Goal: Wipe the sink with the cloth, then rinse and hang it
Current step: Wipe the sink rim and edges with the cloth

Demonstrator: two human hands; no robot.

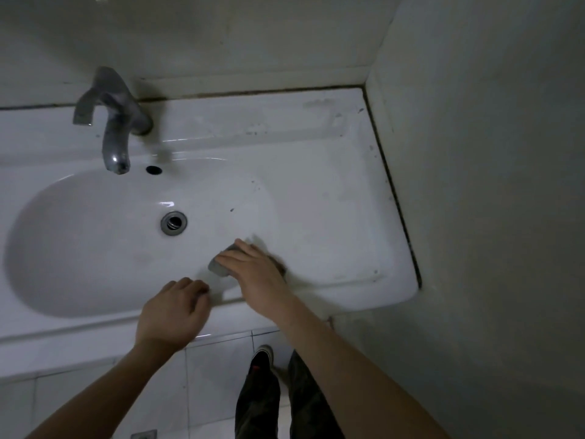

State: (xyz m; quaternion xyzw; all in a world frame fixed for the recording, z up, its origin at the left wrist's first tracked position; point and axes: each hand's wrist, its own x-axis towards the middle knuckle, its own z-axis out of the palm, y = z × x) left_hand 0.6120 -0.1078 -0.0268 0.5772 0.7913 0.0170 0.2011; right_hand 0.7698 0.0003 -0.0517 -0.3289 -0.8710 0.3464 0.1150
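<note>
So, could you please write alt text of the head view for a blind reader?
A right hand presses a grey cloth on the white sink, at the basin's right edge; the left hand rests curled on the front rim.

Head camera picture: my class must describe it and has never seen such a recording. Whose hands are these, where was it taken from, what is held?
No machine here: a person wears a camera on the head, so you look down along their own arms. Below is a white ceramic sink with a grey metal tap and a round metal drain. The right hand presses a small grey cloth onto the sink at the basin's right edge. The left hand rests on the front rim, fingers curled, holding nothing. Lowest are dark trousers and a shoe on pale floor tiles.
</note>
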